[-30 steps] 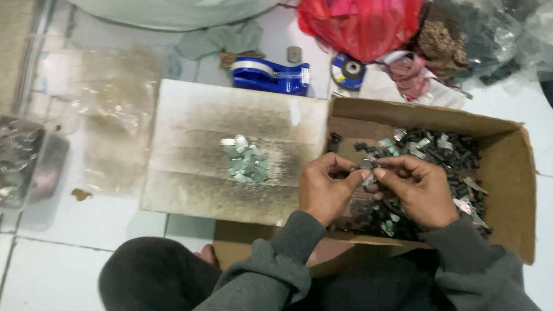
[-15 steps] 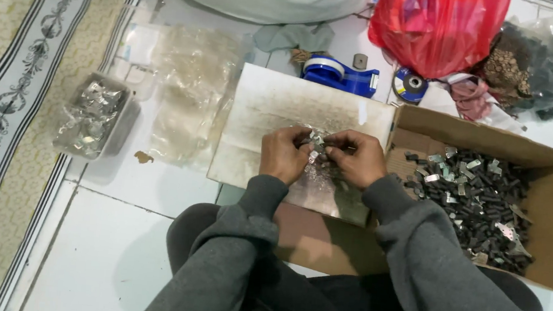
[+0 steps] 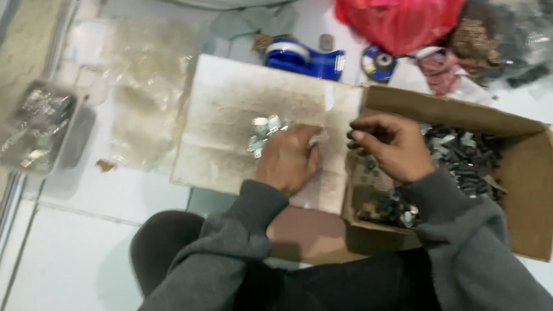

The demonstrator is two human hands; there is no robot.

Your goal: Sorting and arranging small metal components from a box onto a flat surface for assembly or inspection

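My left hand (image 3: pixel 287 159) rests on a white foam board (image 3: pixel 241 106), knuckles up, fingers curled beside a small heap of silvery metal pieces (image 3: pixel 262 134). Whether it grips one of them is hidden. My right hand (image 3: pixel 389 145) hovers over the left end of a cardboard box (image 3: pixel 526 197), fingertips pinched together as if on a small piece, too blurred to be sure. The box holds several dark and silvery small parts (image 3: pixel 466 159). Grey sleeves cover both arms.
A clear plastic tub (image 3: pixel 42 128) of shiny pieces stands at the left on the tiled floor. A crumpled clear plastic sheet (image 3: pixel 143 84) lies beside the board. Behind are a blue tape dispenser (image 3: pixel 302 58), a red plastic bag (image 3: pixel 395 16) and bags of dark scrap (image 3: pixel 520 37).
The hands, joined over the board half a second ago, have parted. My right hand has moved right to the box; my left stays on the board by the heap.
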